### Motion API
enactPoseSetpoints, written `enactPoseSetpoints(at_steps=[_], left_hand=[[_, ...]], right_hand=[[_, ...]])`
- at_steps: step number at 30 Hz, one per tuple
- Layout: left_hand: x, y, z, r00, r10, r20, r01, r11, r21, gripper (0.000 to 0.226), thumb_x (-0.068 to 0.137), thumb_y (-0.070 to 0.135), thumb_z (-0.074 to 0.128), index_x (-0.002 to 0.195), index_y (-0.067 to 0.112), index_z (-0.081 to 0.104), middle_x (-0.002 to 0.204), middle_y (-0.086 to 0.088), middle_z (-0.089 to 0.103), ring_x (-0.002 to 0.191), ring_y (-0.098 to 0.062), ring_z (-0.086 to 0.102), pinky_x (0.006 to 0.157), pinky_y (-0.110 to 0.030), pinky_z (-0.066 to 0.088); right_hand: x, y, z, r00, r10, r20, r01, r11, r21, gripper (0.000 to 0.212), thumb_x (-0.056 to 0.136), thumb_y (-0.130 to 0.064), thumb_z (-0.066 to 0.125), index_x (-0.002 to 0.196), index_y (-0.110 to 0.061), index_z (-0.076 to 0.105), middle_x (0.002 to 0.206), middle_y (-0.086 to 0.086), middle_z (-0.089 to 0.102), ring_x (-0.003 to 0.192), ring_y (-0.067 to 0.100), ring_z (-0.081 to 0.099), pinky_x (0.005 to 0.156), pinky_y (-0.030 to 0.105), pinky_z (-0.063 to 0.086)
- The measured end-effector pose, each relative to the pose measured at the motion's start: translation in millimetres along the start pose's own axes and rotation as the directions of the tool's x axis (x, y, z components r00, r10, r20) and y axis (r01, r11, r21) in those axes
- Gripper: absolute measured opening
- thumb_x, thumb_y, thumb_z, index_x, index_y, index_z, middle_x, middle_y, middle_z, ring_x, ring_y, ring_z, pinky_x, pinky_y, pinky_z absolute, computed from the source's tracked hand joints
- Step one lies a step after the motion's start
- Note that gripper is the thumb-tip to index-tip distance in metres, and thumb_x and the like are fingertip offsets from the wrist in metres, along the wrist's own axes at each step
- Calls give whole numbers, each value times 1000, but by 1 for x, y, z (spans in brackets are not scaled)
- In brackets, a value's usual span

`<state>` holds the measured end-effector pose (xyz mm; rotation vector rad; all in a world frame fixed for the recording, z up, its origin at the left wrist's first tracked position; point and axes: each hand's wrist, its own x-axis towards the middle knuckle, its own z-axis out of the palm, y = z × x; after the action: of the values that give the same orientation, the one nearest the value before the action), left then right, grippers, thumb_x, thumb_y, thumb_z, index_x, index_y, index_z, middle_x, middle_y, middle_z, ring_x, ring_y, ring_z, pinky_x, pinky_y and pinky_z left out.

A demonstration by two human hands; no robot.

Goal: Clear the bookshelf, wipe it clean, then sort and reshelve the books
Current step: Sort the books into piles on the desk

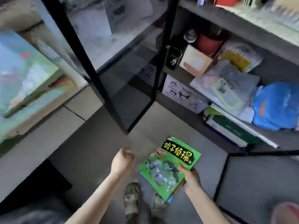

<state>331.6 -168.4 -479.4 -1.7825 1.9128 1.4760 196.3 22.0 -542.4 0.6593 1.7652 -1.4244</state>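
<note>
The grey bookshelf [242, 28] at right has a board crowded with a small square cardboard box [196, 62], soft clear plastic pouches [226, 88] with printed sheets inside, and a crumpled glossy blue bag [275, 105] at the near end. The green book [168, 168], thin, flat and glossy with yellow characters on a black band, is held low over the grey tiled floor [161, 123], in front of the shelf. The right hand [191, 178] grips its near edge, thumb on the cover, fingers beneath. The left hand [123, 160] hangs beside it, fingers curled closed on nothing. A blurred stack of picture books [24, 75] lies far left
</note>
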Motion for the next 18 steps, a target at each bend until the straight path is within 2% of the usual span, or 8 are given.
enactPoseSetpoints(at_steps=[1,3,4,6,8,11,15,18], left_hand=[[16,-5,5,1000,2,-15,-2,1000,27,19,87,10,57,104,15,66,99,-13,71,95,-28,66,70,-30,43],[56,-23,31,1000,-13,-9,13,999,32,21,89,8,56,108,12,65,102,-13,70,91,-27,65,71,-29,42],[76,-33,46,1000,-26,0,26,1000,10,21,89,10,56,108,12,64,104,-13,69,88,-26,64,72,-28,42],[110,-49,72,999,-30,19,32,994,-101,30,79,24,62,106,11,60,106,-15,66,89,-26,60,78,-31,42],[148,-71,102,1000,-27,13,29,985,-172,41,77,26,63,112,5,59,107,-17,62,95,-30,59,87,-38,46],[214,-105,145,999,-49,-24,44,986,-163,22,90,1,57,112,3,60,113,-22,63,107,-37,60,96,-47,48],[277,-131,182,996,-73,-44,64,982,-180,20,87,-2,59,89,18,60,107,-18,66,100,-34,62,94,-46,51],[307,-146,192,997,-50,-52,41,985,-169,24,86,-2,60,84,22,59,108,-18,66,103,-34,62,98,-47,48]], right_hand=[[15,10,3,1000,20,-10,-20,1000,8,34,66,-17,84,91,0,67,83,17,68,70,25,60,58,29,43],[65,40,1,998,46,-37,-45,999,28,14,77,-5,75,87,0,67,77,13,64,68,25,58,49,22,40],[91,52,1,999,41,-36,-41,999,15,6,81,1,69,85,-2,65,75,11,63,65,23,57,43,19,37],[143,72,7,998,43,-49,-44,999,-28,11,83,5,66,83,-5,63,74,8,62,63,19,55,40,18,36],[204,100,16,999,2,-52,-6,998,-62,13,80,5,70,84,-5,63,79,9,65,69,22,61,53,24,45],[293,146,34,998,-21,-57,16,996,-90,35,72,3,78,102,6,60,97,21,69,86,33,67,78,45,56],[356,167,65,999,44,-14,-44,999,-14,37,76,9,71,107,0,54,99,17,66,77,27,65,68,36,55],[391,178,78,996,79,50,-74,993,-86,20,82,7,67,88,-9,57,90,11,66,62,17,66,51,24,52]])
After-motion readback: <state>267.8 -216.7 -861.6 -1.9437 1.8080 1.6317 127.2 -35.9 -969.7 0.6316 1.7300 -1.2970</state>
